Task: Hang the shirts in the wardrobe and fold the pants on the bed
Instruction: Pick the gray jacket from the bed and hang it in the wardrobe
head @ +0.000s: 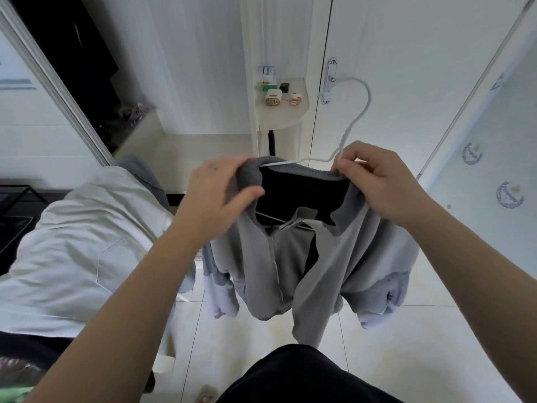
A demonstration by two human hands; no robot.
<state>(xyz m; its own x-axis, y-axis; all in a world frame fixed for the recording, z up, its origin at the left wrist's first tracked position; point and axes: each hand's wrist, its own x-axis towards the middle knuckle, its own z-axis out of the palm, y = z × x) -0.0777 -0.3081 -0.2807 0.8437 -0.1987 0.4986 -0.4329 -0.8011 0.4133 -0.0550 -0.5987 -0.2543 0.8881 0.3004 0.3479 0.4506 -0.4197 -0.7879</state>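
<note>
Jacket (pixel 313 257), grey, hangs mid-frame over open floor tiles (pixel 377 359) at six o'clock. The left hand (pixel 215 196) grips its collar and the right hand (pixel 380 181) pinches the white hanger (pixel 357 112) at its neck. A white shirt (pixel 72 242) lies close at nine o'clock.

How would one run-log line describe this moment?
stage: fitting jacket on hanger | left hand: grips collar | right hand: pinches hanger | hung: not yet

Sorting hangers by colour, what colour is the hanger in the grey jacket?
White; the hanger inside the grey jacket shows best in the head view.
</note>
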